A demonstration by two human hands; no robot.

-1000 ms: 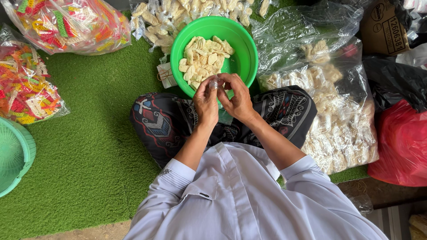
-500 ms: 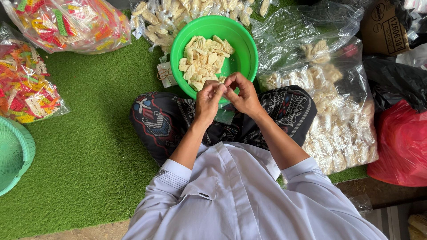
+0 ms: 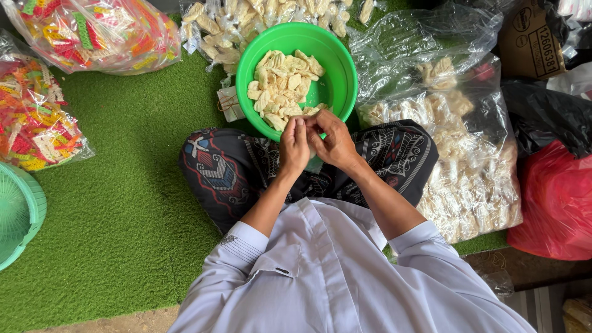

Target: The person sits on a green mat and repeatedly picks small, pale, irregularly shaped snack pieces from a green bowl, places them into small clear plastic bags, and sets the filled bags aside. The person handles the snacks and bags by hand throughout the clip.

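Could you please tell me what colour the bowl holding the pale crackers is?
The bowl is bright green, seen clearly in the head view.

Bags of multicoloured crackers lay far left on green artificial turf, a pale green basket at left edge, a red plastic bag right, a cardboard box far right.

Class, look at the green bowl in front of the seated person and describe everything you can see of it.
The green bowl is round, bright green, apparently plastic, with a smooth rolled rim. It sits upright on the green turf mat, just beyond the person's knees. Pale yellow crackers fill its left half. The left hand and right hand meet at its near rim.
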